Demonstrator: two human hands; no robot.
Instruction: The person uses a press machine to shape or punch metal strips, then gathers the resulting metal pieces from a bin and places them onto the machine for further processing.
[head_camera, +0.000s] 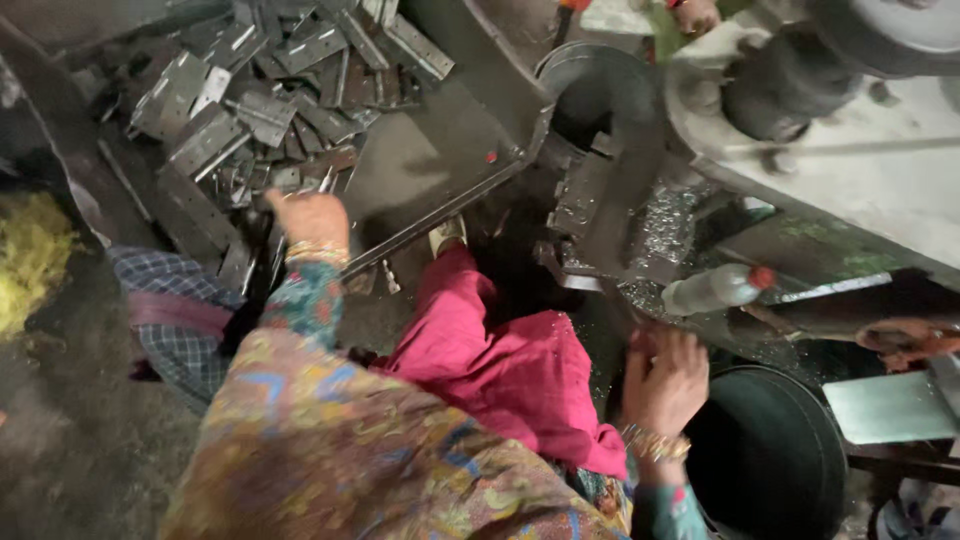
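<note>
Head view: left hand (312, 222) on metal brackets (262, 100), finger state unclear; right hand (664, 380) fingers curled beside bottle (714, 289).

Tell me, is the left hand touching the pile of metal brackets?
Touching. The head view shows the left hand reaching into the near edge of the pile of metal brackets, its fingers buried among the pieces.

Multicoloured patterned sleeves (330, 420), gold bangles (655, 443) at both wrists, bright pink trousers (510, 370)
</note>
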